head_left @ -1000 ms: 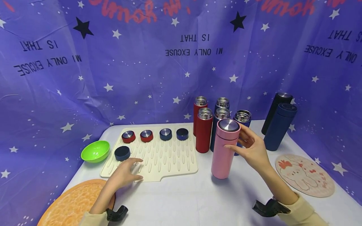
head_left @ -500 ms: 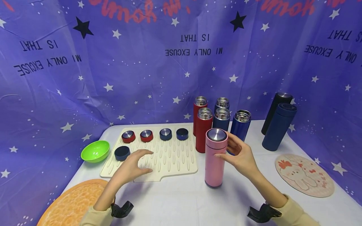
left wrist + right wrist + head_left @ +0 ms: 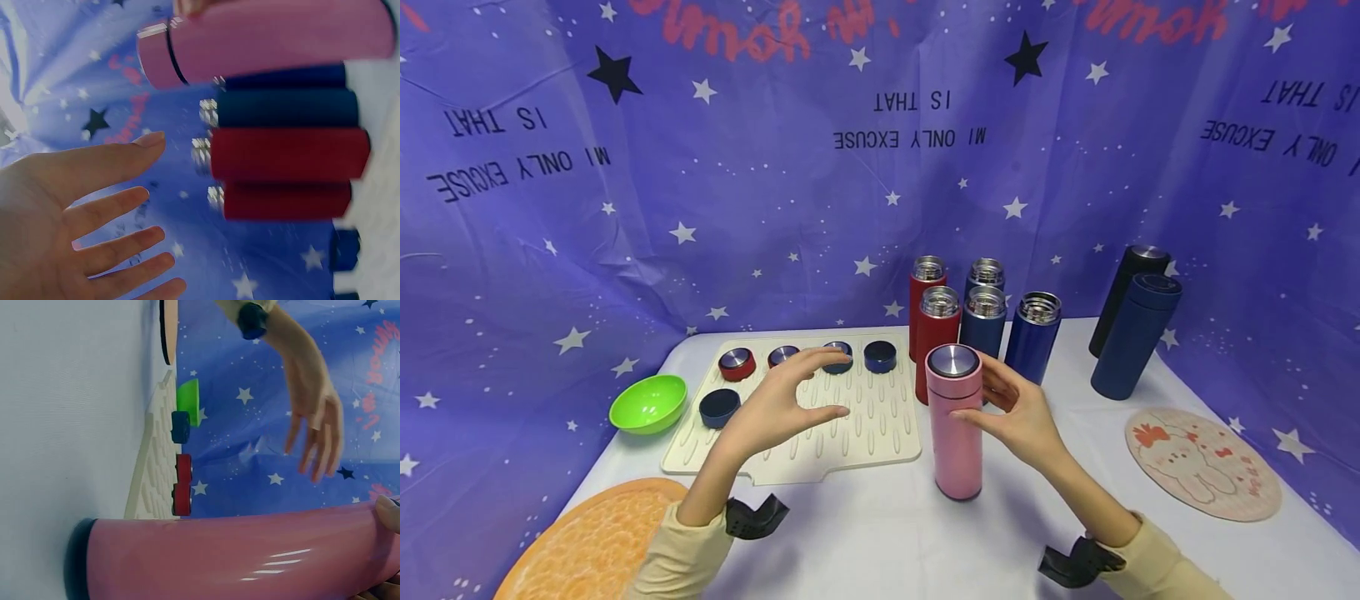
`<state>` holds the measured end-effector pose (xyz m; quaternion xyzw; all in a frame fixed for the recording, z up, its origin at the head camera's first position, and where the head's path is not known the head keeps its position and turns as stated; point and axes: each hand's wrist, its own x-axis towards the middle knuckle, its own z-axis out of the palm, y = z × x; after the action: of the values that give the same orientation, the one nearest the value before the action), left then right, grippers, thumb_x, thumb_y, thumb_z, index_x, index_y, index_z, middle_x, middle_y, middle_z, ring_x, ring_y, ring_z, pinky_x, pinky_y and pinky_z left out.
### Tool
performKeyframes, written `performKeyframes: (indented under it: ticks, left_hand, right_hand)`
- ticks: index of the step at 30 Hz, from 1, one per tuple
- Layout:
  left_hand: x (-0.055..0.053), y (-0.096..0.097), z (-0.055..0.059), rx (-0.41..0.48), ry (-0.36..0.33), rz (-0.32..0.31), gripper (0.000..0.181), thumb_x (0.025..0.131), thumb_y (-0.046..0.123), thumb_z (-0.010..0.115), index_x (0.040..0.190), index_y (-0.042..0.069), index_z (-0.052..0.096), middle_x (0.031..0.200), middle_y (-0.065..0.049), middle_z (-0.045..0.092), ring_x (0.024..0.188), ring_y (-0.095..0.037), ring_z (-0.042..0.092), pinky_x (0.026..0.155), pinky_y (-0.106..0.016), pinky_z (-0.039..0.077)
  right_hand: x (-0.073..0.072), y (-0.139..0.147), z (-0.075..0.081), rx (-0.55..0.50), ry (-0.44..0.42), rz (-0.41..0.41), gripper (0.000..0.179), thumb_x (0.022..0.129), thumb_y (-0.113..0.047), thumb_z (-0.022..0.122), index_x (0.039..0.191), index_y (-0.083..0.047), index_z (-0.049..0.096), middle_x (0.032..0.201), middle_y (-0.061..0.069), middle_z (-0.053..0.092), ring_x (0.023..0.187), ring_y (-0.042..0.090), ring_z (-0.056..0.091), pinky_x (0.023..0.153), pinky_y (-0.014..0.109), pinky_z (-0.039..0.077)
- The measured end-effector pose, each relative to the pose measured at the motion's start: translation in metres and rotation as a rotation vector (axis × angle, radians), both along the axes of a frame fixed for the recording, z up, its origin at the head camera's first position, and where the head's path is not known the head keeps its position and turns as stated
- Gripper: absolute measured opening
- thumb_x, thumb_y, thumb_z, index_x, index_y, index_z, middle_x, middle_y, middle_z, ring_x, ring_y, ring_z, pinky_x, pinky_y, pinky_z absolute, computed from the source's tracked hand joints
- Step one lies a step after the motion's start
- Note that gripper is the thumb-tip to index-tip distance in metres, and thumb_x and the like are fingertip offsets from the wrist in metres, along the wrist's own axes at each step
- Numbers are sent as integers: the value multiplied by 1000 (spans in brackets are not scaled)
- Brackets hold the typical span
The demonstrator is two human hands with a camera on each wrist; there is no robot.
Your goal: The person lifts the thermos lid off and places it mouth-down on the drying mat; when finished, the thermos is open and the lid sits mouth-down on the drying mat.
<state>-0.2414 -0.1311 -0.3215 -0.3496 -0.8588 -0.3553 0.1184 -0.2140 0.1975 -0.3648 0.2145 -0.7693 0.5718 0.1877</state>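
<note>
Pink bottle (image 3: 955,442): head view, upright, steel-topped lid (image 3: 954,361), in front of uncapped bottles (image 3: 937,350); contact w/ tabletop (image 3: 865,542) can't tell. R hand (image 3: 1018,412) fingers pinch it nr top; L hand (image 3: 778,408) fingers spread, apart. L wrist: L palm + all digits, part-hidden from head. R wrist: glare streaks on bottle, dk base band (image 3: 78,559) clearer.

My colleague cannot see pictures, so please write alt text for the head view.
A person's right hand grips a capped pink bottle; the left hand, holding nothing, partly hides a cream mat bearing five caps. Five uncapped bottles, two red, three blue, stand behind.
</note>
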Motion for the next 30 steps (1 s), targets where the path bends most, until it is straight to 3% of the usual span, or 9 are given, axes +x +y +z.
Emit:
performKeyframes:
  ticks: [6, 11, 16, 23, 30]
  left_hand:
    - [-5, 28, 2, 86, 14, -117, 61, 80, 28, 81, 134, 20, 56, 137, 5, 52, 128, -12, 46, 101, -36, 45]
    - [-8, 40, 0, 123, 14, -176, 63, 80, 27, 81, 136, 16, 54, 136, 9, 52, 127, -9, 46, 98, -32, 47]
    - [-7, 47, -3, 165, -3, -188, 66, 82, 28, 79, 140, 15, 50, 137, 2, 53, 125, -14, 49, 96, -34, 49]
    - [-2, 53, -4, 205, -34, -179, 71, 80, 27, 80, 142, 19, 47, 138, 2, 52, 123, -15, 49, 96, -38, 49]
    - [0, 56, -4, 223, -32, -215, 69, 79, 25, 82, 140, 18, 50, 133, 7, 54, 122, -10, 50, 95, -34, 49]
  right_hand:
    - [-1, -6, -5, 2, -27, 31, 77, 75, -8, 83, 142, -5, 46, 131, 13, 58, 119, 21, 56, 95, 23, 47]
    - [0, -9, -8, -13, -5, 23, 76, 75, -7, 83, 141, -7, 46, 133, 12, 57, 120, 21, 55, 95, 22, 46]
    - [0, -15, -9, -45, 30, 46, 74, 74, -3, 82, 139, -6, 48, 134, 12, 56, 121, 19, 55, 96, 25, 47]
    - [2, -29, -9, 6, 39, 58, 76, 73, 0, 82, 139, -5, 47, 134, 10, 56, 122, 21, 54, 97, 25, 46]
    - [14, -50, 13, 54, 96, 125, 71, 71, 6, 81, 134, 7, 48, 131, 20, 57, 122, 30, 54, 99, 31, 45]
